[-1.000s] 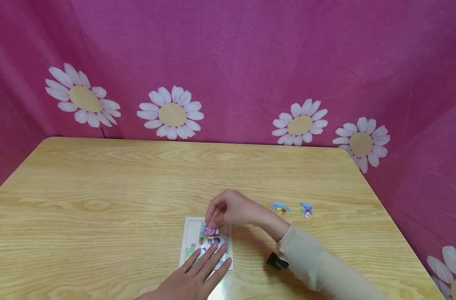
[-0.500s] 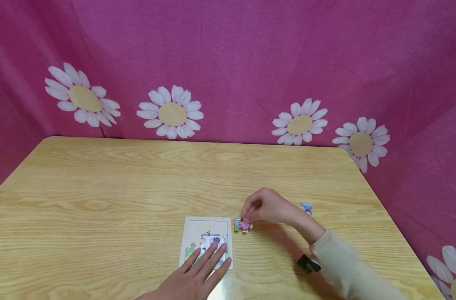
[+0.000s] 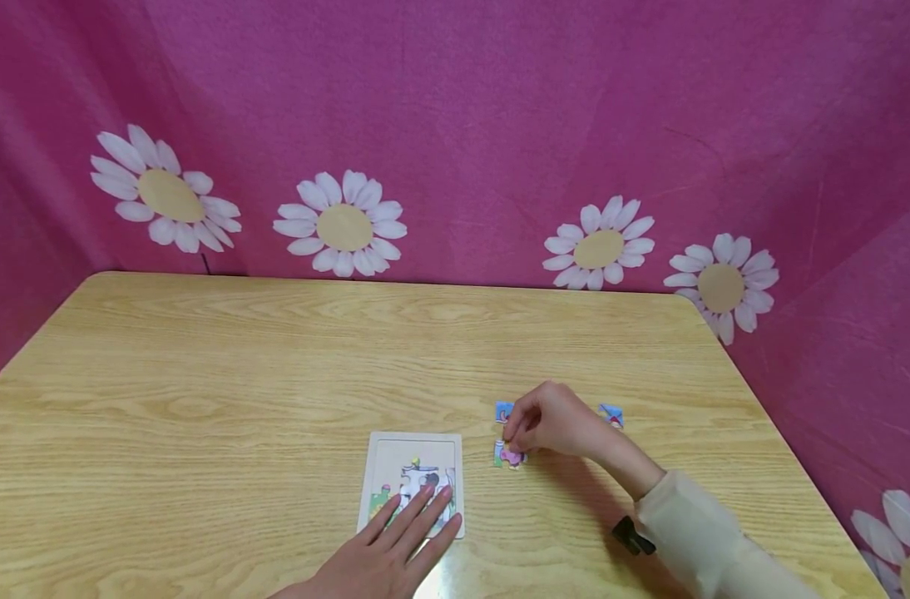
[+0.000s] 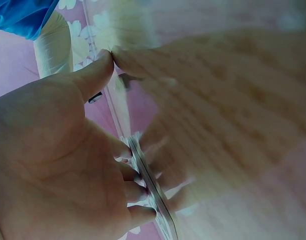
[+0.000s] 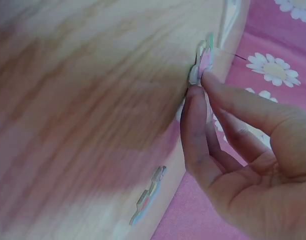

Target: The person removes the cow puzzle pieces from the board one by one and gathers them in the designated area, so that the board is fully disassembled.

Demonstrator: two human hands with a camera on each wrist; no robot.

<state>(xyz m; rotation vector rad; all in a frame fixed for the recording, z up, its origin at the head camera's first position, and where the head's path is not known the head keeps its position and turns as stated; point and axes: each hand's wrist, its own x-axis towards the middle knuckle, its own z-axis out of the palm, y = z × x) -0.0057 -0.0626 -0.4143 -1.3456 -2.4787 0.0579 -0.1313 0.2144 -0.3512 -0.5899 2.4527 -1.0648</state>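
Note:
A pale puzzle tray (image 3: 432, 449) lies near the front of the table, partly filled with joined pieces (image 3: 417, 481). My left hand (image 3: 383, 553) rests over its lower part with fingers spread and straight, covering some of the picture. In the left wrist view, that hand's fingertips (image 4: 142, 214) meet the tray's edge. To the right of the tray, my right hand (image 3: 556, 423) pinches a pink and green jigsaw piece (image 3: 511, 457) between thumb and fingers, low at the tabletop. The right wrist view shows this piece (image 5: 206, 57) at the fingertips.
A blue jigsaw piece (image 3: 503, 411) lies just behind the pinched one, partly covered by the right hand. Another blue piece (image 3: 612, 414) with red on it lies farther right. Behind the wooden table (image 3: 275, 358) hangs a pink curtain (image 3: 455, 141) with daisies.
My right hand has carried the pink jigsaw piece from above the tray rightward to the tabletop beside the loose pieces. My left hand has stayed still on the tray.

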